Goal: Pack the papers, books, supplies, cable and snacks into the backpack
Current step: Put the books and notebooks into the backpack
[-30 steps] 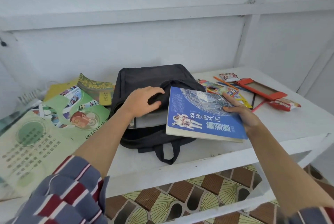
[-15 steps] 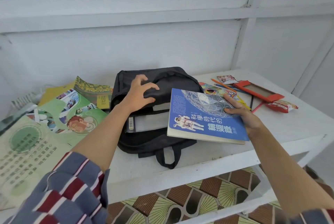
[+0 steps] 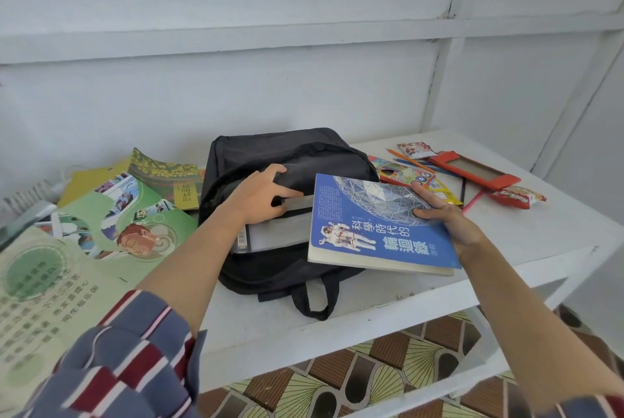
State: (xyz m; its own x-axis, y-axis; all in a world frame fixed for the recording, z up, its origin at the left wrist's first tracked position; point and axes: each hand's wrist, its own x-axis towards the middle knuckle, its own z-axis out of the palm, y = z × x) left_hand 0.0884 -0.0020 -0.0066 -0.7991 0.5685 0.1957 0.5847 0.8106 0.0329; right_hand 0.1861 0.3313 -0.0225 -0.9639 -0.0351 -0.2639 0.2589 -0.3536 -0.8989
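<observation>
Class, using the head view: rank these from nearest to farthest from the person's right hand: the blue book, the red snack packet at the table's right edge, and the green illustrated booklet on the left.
1. Blue book: held in the right hand.
2. Red snack packet: to the hand's right, on the table.
3. Green illustrated booklet: far left, beyond the backpack.

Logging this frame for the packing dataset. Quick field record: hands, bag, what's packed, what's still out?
left hand: holds the backpack flap up, mouth open
right hand: grips the blue book by its right edge, held at the mouth, not yet in
in bag: a grey book, part sticking out
out, left of bag: green booklets, papers
out, right of bag: pencils, red case, snack packs
cable: cannot tell
surface: white table
</observation>
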